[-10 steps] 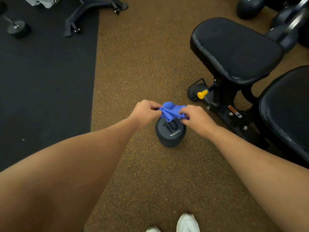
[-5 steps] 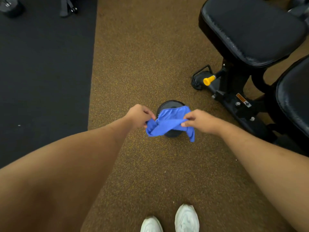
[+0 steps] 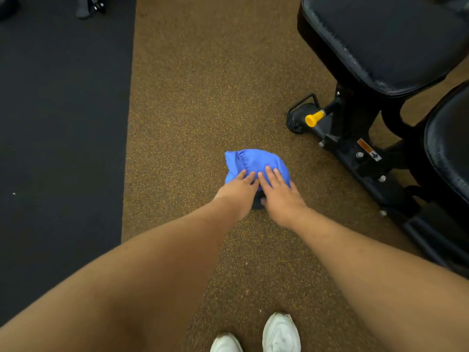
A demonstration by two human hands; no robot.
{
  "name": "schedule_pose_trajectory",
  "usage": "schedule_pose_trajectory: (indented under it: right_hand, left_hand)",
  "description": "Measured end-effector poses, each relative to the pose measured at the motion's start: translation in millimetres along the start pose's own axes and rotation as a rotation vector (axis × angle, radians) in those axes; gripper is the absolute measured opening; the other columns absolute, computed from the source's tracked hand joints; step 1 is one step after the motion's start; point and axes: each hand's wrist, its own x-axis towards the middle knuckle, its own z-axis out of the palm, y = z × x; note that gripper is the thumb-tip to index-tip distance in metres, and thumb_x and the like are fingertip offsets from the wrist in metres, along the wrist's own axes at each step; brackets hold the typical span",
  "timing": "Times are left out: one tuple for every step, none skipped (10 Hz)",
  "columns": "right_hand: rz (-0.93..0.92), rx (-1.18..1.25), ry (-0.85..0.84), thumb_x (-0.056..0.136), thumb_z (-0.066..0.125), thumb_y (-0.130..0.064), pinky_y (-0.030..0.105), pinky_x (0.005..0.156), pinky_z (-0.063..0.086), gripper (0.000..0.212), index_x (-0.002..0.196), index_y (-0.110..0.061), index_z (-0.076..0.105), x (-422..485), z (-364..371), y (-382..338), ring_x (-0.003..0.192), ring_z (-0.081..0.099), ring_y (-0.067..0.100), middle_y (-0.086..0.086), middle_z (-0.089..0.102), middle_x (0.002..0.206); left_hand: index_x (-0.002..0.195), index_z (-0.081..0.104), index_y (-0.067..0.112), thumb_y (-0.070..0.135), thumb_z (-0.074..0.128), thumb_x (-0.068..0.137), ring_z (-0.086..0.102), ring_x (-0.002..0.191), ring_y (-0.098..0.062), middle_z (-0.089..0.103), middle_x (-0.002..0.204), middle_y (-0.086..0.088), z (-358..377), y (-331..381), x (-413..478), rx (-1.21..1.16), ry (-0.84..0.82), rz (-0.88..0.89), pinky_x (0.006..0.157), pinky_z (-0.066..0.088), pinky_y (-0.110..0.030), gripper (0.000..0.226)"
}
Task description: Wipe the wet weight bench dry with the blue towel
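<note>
Towel (image 3: pixel 256 161) now beneath both grips (image 3: pixel 237 190) (image 3: pixel 280 193)

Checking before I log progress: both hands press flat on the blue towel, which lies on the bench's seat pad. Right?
Not the pad. The head view shows the blue towel draped over a dark object on the floor, beside the weight bench; left hand and right hand do press flat on it.

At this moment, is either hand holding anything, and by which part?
Nothing is gripped: the left hand and right hand rest flat on the near half of the blue towel, draped over a dark object.
</note>
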Motion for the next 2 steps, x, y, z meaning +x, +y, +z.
schedule_pose_trajectory:
  right_hand:
    - [-0.005,0.004,-0.072,0.100,0.042,-0.020,0.047,0.121,0.007,0.075,0.156,-0.023,-0.007,0,1,8,0.150,-0.015,0.016,-0.003,-0.019,0.163]
    - [0.016,0.081,0.043,0.103,0.035,-0.024,0.041,0.122,0.004,0.066,0.157,-0.018,-0.002,-6,-18,15,0.151,-0.010,0.017,0.000,-0.011,0.164]
  left_hand:
    - [0.157,0.016,0.012,0.013,0.042,0.101,0.010,0.152,-0.028,0.010,0.165,-0.004,-11,5,7,0.064,-0.092,-0.035,0.117,0.029,-0.045,0.062]
    - [0.144,0.044,0.018,0.016,0.042,0.099,0.034,0.144,-0.026,0.036,0.155,-0.002,-36,7,6,0.042,-0.065,-0.040,0.108,0.040,-0.046,0.045]
